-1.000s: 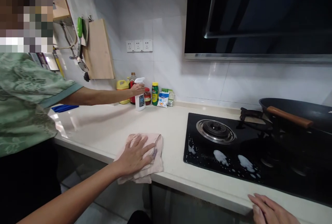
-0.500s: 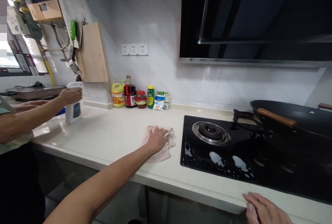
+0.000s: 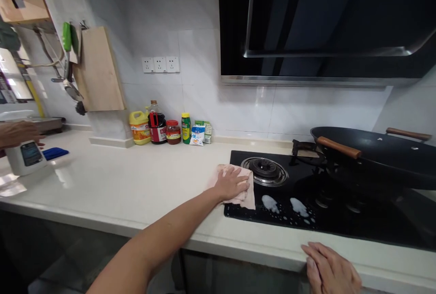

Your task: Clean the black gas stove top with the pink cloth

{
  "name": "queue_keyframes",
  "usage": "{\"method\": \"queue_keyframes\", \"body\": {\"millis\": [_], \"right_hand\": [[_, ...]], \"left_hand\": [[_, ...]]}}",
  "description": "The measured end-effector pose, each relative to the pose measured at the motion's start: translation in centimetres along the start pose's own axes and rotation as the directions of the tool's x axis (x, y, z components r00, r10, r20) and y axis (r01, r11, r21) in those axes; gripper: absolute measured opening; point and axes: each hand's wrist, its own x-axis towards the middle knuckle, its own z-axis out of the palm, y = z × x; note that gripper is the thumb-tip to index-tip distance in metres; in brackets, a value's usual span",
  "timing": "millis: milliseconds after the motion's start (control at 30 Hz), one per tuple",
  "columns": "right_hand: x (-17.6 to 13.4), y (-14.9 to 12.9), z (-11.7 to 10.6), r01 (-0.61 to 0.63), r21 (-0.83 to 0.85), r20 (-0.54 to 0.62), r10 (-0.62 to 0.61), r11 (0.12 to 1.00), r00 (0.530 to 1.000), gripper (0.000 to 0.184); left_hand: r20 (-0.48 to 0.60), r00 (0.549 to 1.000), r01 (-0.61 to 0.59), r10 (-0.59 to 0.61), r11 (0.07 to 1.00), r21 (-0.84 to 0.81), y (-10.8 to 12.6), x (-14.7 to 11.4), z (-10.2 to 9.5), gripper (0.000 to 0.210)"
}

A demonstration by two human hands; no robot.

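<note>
White smooth table [image 3: 136,180], then left hand [image 3: 231,185], spread flat atop pale-pink fabric cloth [image 3: 243,198] straddling table and black glass hob [image 3: 296,185]; press evenly toward white foam blobs [image 3: 270,203], cloth's 4 o'clock; right hand [image 3: 330,267] beyond, loosely bent, seemingly empty

Wok [image 3: 378,151] apparently on stove [image 3: 344,223], cloth [image 3: 245,197] at left

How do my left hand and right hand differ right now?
Your left hand lies on the pink cloth; your right hand rests at the front edge of the counter. The left hand's fingers are spread, the right hand's close together. The left hand is over the left side of the hob; the right hand is in front of it. Both are bare.
</note>
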Motion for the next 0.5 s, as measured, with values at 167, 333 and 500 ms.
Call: {"method": "queue_keyframes", "body": {"millis": [167,333,500], "right_hand": [[1.1,-0.8,-0.8,-0.008,0.044,-0.013,0.008,0.999,1.000,0.029],[1.7,-0.8,-1.8,0.068,0.091,-0.006,-0.067,0.994,0.998,0.026],[1.3,-0.2,-1.8,0.096,0.094,0.004,-0.096,0.991,0.995,0.028]], "left_hand": [[0.072,0.997,0.004,-0.021,0.973,0.229,1.3,-2.7,0.2,0.053],[0.019,0.999,-0.034,0.029,0.914,0.404,2.5,-8.5,1.3,0.049],[0.032,0.994,-0.111,0.109,0.870,0.480,3.7,-13.2,1.9,0.051]]}}
